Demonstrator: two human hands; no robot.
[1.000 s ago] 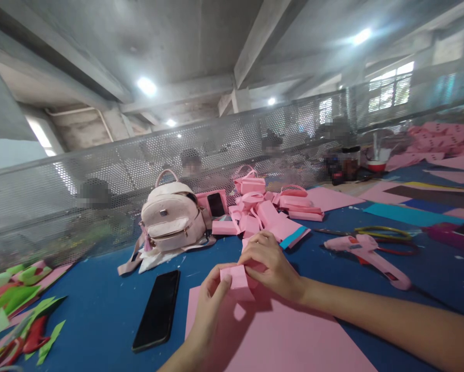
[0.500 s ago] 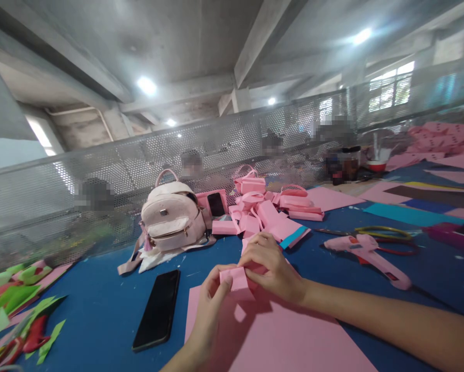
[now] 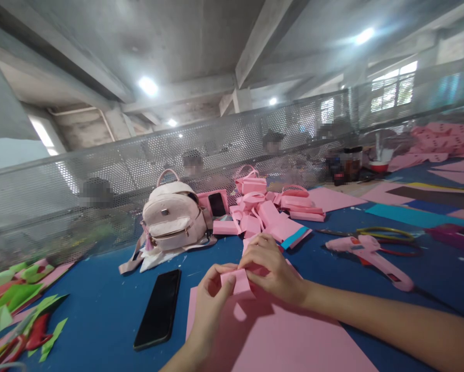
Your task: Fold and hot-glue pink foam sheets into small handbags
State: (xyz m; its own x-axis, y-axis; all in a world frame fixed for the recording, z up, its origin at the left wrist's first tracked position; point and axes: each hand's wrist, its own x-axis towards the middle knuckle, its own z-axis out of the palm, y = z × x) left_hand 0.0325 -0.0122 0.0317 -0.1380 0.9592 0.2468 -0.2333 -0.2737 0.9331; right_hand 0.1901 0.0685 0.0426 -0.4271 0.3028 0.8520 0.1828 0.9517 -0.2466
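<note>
A small folded piece of pink paper [image 3: 240,283] is pinched between both hands. My left hand [image 3: 213,294] is closed on its left end, thumb in front and fingers behind. On the far right side, my right hand [image 3: 268,268] curls over the same paper, its fingertips partly hidden behind the fold. Both hands are just above a large pink sheet [image 3: 290,336] that lies on the blue table [image 3: 100,294]. Beyond my fingers sits a pile of folded pink paper pieces [image 3: 271,214], one with a blue strip.
A black phone [image 3: 157,310] lies left of the sheet, a pale backpack [image 3: 173,214] behind it. A pink glue gun [image 3: 371,253] and scissors [image 3: 387,235] lie at the right. Green and red scraps [image 3: 18,289] cover the left edge. A perforated metal screen [image 3: 224,139] stands behind.
The whole view has shifted very slightly. Both hands keep the folded pink paper in nearly the same place, with only a tiny movement of the left thumb.
</note>
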